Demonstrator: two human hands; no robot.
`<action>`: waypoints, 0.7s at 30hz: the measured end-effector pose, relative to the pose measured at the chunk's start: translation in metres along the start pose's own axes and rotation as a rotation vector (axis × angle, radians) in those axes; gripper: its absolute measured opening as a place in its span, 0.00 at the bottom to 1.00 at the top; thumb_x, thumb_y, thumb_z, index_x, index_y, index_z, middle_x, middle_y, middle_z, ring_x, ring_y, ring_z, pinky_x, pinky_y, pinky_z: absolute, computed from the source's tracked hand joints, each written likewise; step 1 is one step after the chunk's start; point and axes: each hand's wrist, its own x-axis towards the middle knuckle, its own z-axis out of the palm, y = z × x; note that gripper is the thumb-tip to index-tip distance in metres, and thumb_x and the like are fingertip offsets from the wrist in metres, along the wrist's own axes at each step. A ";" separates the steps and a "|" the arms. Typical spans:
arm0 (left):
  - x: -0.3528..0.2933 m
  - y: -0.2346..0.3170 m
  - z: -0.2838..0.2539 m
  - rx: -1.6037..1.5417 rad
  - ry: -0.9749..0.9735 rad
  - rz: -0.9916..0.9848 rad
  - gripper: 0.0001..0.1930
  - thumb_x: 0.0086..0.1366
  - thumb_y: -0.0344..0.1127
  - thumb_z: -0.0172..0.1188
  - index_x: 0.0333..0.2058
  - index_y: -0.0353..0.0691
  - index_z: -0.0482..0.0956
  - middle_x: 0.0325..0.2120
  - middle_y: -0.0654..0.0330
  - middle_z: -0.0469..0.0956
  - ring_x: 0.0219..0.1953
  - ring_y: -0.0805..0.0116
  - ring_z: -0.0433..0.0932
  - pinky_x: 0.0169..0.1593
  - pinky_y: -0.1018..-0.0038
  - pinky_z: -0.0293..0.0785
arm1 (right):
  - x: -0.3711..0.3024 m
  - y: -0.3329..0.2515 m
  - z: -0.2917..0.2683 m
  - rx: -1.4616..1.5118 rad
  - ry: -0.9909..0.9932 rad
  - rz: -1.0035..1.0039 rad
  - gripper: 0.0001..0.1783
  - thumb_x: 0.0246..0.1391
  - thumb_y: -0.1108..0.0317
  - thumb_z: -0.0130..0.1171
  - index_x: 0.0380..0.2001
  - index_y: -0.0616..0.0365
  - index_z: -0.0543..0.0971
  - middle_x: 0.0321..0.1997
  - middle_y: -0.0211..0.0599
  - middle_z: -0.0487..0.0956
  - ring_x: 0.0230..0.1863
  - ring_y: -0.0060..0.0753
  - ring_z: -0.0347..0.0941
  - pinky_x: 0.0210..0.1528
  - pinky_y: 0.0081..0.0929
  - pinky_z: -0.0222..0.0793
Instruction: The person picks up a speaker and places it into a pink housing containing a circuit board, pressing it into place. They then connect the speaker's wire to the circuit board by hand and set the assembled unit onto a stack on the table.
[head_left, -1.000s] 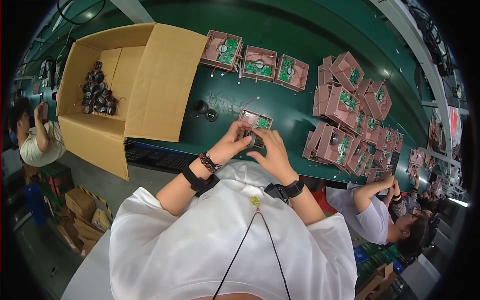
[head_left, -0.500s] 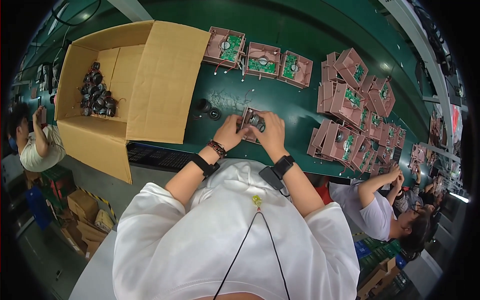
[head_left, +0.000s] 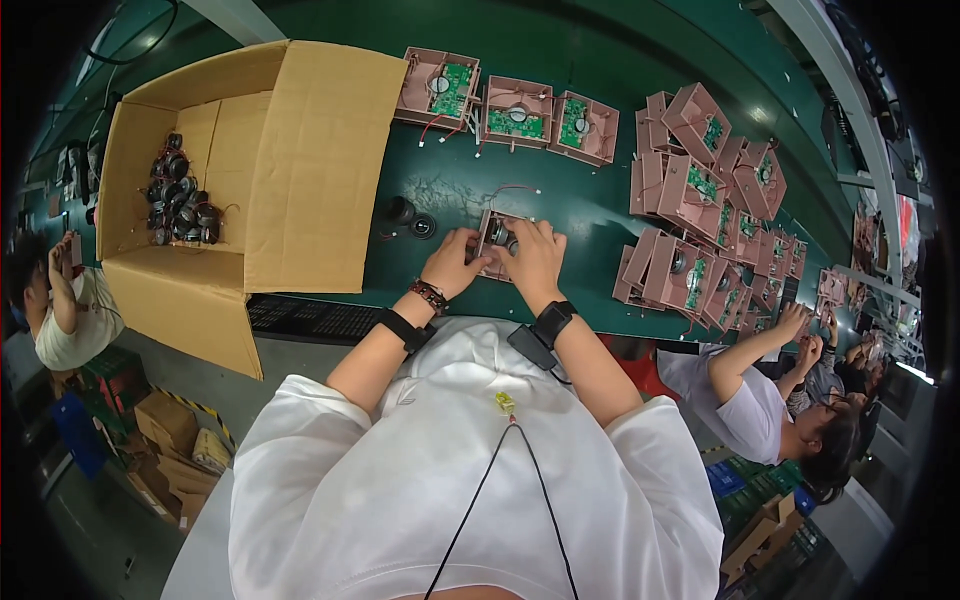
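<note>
On the green table in front of me sits a small pink plastic housing (head_left: 493, 222), open side up, with a round dark speaker (head_left: 499, 236) inside it. My left hand (head_left: 453, 264) is closed on the housing's left side, thumb toward the inside. Over its right side bends my right hand (head_left: 534, 262), thumb and fingers gripping about the speaker; the fingers partly hide it. A thin red wire (head_left: 513, 187) lies beyond the housing. Left of my hands, two loose black speakers rest on the table, one upright (head_left: 400, 210) and one facing up (head_left: 423, 226).
A cardboard box (head_left: 315, 170) holding several speakers (head_left: 183, 200) stands on the left. Three pink housings with green boards (head_left: 517, 121) line the back. Stacked housings (head_left: 690, 190) crowd the right side. Co-workers sit at far left (head_left: 75, 310) and right (head_left: 735, 395).
My right hand has shifted slightly over the housing, and its fingers have come lower about the speaker. The left hand keeps its place at the housing's left side. The view has turned slightly.
</note>
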 end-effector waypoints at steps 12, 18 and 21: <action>0.000 -0.008 0.003 -0.044 0.014 0.045 0.21 0.53 0.40 0.60 0.42 0.39 0.66 0.38 0.56 0.70 0.34 0.64 0.77 0.38 0.68 0.72 | 0.000 0.003 0.005 -0.025 0.028 -0.037 0.20 0.33 0.61 0.65 0.34 0.51 0.76 0.34 0.25 0.77 0.38 0.28 0.68 0.40 0.29 0.51; 0.002 -0.008 0.003 -0.035 0.003 0.045 0.21 0.53 0.39 0.60 0.43 0.39 0.65 0.39 0.56 0.70 0.34 0.63 0.76 0.38 0.68 0.72 | 0.004 0.002 -0.001 -0.043 0.010 -0.067 0.20 0.31 0.62 0.65 0.33 0.52 0.76 0.33 0.26 0.77 0.36 0.28 0.68 0.39 0.31 0.51; 0.004 -0.008 0.002 -0.031 -0.006 0.042 0.22 0.53 0.41 0.59 0.44 0.39 0.66 0.39 0.56 0.70 0.34 0.63 0.76 0.39 0.69 0.72 | 0.005 0.003 0.000 -0.058 -0.017 -0.062 0.18 0.32 0.61 0.65 0.32 0.51 0.77 0.33 0.26 0.77 0.35 0.28 0.68 0.39 0.31 0.51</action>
